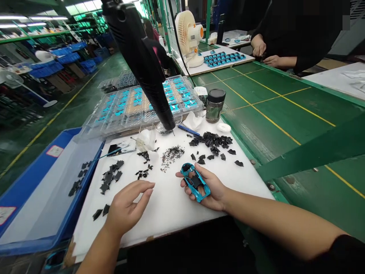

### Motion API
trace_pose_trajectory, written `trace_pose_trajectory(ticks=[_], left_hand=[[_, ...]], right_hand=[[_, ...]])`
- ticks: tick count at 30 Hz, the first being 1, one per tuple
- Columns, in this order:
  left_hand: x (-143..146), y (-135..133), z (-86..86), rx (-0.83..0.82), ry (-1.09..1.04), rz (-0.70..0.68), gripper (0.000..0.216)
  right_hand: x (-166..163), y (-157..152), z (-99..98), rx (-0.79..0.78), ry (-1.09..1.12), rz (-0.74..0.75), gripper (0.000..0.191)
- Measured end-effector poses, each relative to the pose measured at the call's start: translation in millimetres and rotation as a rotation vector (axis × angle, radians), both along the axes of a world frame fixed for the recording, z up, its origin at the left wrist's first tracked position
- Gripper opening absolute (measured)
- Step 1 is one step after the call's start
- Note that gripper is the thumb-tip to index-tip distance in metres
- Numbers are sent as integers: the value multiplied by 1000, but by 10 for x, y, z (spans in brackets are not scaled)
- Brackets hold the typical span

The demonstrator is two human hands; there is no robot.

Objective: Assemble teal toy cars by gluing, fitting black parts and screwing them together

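My right hand (212,190) cradles a turquoise toy car body (195,182), turned underside up with a black insert showing. My left hand (128,205) hovers palm-down over the white foam mat (168,205), fingers loosely stretched toward the right, holding nothing. A small heap of tiny black screws (172,154) lies just beyond both hands. Black plastic parts lie in a pile at the mat's far right (212,141) and scattered at the left (110,177). A black powered screwdriver (142,61) hangs above the mat, its tip near the mat's far edge.
Clear trays of turquoise parts (137,104) stand behind the mat. A blue bin (34,179) sits at the left. A dark-lidded jar (215,105), a small fan (188,36) and a board of blue parts (224,59) are farther back. Another person's hands (264,51) rest at the far bench.
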State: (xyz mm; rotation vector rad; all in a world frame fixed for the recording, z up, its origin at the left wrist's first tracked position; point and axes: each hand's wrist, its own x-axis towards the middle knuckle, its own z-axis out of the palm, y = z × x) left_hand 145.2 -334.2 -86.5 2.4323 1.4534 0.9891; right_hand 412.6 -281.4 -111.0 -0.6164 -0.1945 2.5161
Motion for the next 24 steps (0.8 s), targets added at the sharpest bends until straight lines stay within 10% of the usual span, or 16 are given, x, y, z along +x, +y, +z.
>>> trace_pose_trajectory(ticks=[7,24], left_hand=[[-5,-109,-355,25,-49,137,13],[26,-98,-293,-208,-435,257,8]], right_hand=[[0,-2,33,0,-21,13,59],[-20,-97,-31,376,-146,23,57]])
